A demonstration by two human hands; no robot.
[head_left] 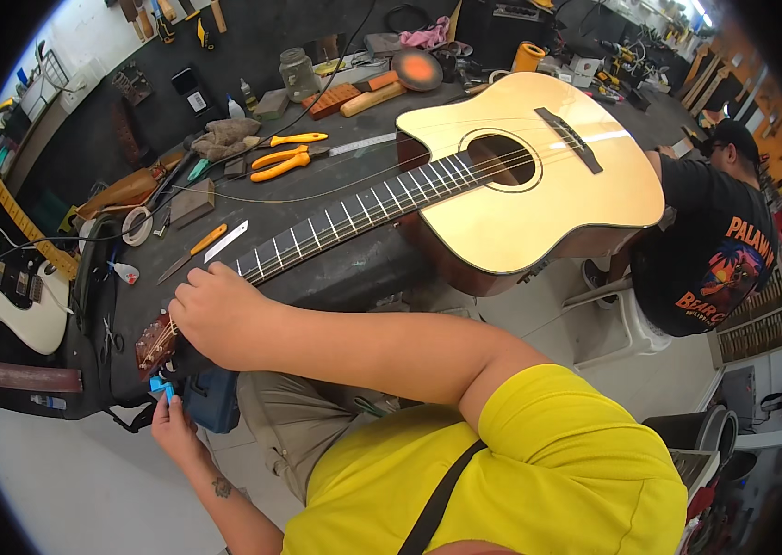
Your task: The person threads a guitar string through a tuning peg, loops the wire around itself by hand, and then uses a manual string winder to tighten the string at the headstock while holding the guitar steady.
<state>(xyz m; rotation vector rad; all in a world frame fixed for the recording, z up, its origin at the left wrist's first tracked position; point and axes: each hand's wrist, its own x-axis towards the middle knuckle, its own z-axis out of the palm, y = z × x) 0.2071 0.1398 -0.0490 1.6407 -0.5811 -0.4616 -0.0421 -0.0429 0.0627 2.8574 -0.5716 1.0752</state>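
Observation:
An acoustic guitar (539, 217) with a pale top lies on the dark workbench, its neck pointing to the lower left. My right hand (215, 314) is closed over the nut end of the neck, fingers curled down on the strings. What its fingertips pinch, if anything, is hidden. Below the reddish-brown headstock (156, 347), my left hand (175, 433) holds a blue string winder (165, 387) up against the tuning pegs. One loose string (317, 197) arcs away from the neck over the bench.
Orange-handled pliers (282, 165), a knife (197, 248) and a white-bladed cutter (226, 240) lie beyond the neck. A glass jar (297, 76) stands farther back. A white electric guitar (16, 287) is at far left. Another person (706, 222) sits on a white chair at right.

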